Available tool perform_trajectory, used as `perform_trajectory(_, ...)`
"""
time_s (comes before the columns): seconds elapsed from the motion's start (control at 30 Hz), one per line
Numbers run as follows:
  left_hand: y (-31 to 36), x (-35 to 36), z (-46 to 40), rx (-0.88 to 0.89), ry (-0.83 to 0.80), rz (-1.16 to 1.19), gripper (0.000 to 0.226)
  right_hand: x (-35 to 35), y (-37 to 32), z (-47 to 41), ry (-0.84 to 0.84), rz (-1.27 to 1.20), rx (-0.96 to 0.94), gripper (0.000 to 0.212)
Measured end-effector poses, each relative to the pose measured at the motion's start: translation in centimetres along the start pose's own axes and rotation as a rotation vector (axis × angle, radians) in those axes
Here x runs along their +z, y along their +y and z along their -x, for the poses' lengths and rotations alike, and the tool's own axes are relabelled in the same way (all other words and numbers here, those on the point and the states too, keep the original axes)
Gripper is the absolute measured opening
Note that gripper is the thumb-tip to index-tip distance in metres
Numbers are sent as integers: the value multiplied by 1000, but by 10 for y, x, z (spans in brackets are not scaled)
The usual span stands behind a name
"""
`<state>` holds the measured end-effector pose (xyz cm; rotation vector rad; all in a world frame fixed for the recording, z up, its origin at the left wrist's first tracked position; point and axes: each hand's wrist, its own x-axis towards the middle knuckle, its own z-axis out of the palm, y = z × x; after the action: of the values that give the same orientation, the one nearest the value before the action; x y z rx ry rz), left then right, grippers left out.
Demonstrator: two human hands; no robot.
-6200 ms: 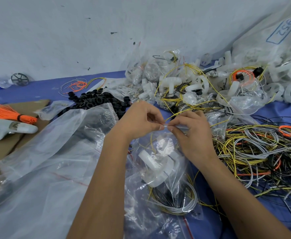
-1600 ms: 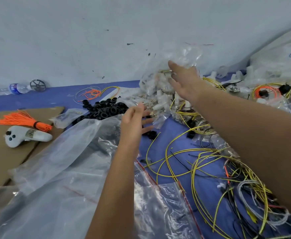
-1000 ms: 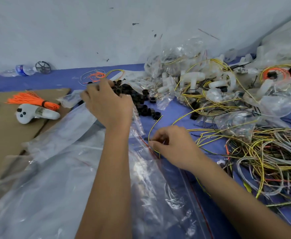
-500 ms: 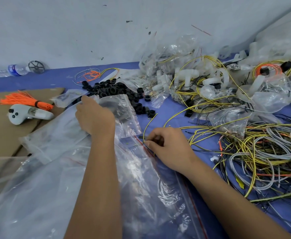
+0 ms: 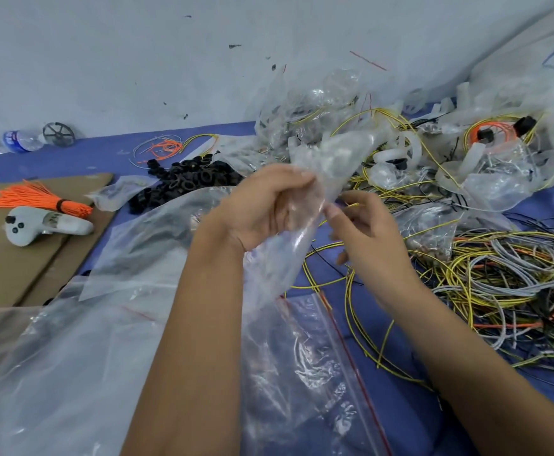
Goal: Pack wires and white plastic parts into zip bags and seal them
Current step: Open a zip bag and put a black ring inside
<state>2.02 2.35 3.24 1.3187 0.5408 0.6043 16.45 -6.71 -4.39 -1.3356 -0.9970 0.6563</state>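
Fingers of the left hand (image 5: 269,209) are curled round a fresh, empty zip bag (image 5: 305,205), now lifted clear of the bag stack (image 5: 318,357) it lay on half a second ago. Just beside it, the right hand (image 5: 364,232) has let go of the stack; its fingers bend near the bag's edge, and whether they pinch it I cannot tell. Loose wires (image 5: 505,278) lie right, white plastic parts (image 5: 400,153) behind. Opening and filling likely come next.
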Motion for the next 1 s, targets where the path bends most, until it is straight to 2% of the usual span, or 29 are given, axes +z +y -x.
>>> perform_trajectory(0.07,5,5,2,43,-15,330,22,-6,2,1,-98,-43,-23,68)
perform_trajectory(0.13,4,4,2,111,-2,551,17,-6,4,3,-222,-223,-19,74)
perform_trajectory(0.2,0,-3,0,180,105,580,16,-9,1,2,-272,-419,61,71)
perform_trajectory(0.27,-5,-11,-1,216,223,531,21,-14,-1,2,-256,-500,128,64)
perform_trajectory(0.37,-12,-27,0,129,343,590,21,-21,4,0,-163,-419,201,48)
perform_trajectory(0.4,-14,-33,0,90,376,555,24,-22,7,-1,-142,-343,206,35)
perform_trajectory(0.47,-18,-44,-2,10,518,326,25,-24,10,-1,-164,-221,195,14)
perform_trajectory(0.53,-25,-54,-4,-1,674,40,14,-27,13,-2,-199,-145,190,11)
perform_trajectory(0.6,-31,-64,-7,51,784,-118,14,-28,13,-2,-201,-102,200,7)
perform_trajectory(0.73,-39,-73,-6,82,939,-172,21,-31,12,-7,-1,-194,190,4)
perform_trajectory(0.77,-41,-73,-7,106,986,-164,24,-32,11,-8,27,-259,193,10)
perform_trajectory(0.87,-42,-71,-14,222,1112,-34,30,-36,9,-9,-80,-507,262,34)
perform_trajectory(0.93,-43,-66,-19,257,1167,11,26,-32,8,-6,-177,-511,295,33)
perform_trajectory(1.0,-46,-62,-23,247,1219,-47,19,-27,10,-3,-155,-468,320,25)
